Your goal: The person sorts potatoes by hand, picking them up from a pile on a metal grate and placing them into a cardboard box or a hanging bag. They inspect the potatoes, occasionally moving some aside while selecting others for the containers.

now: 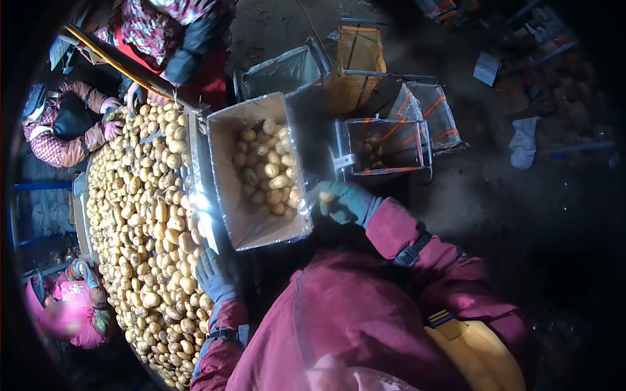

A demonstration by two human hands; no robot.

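A wide heap of potatoes (153, 228) covers the sorting table on the left. My left hand (215, 277), in a grey-blue glove, rests at the heap's near right edge with its fingers stretched out, touching potatoes. A box lined with clear plastic (231, 218) stands against the table's metal edge, partly filled with potatoes (270, 169). Just right of that box is my right hand (352, 203), in a teal glove, its fingers curled around a single potato (326, 196). Motion blurs the fingertips there somewhat.
Other people's gloved hands (112, 124) work at the heap's far side; a person in pink (68, 303) is at lower left. Beyond the box stand a lined crate (283, 73), a tall orange-brown bin (360, 55) and a frame crate (385, 146). A white bag (523, 143) lies on the floor.
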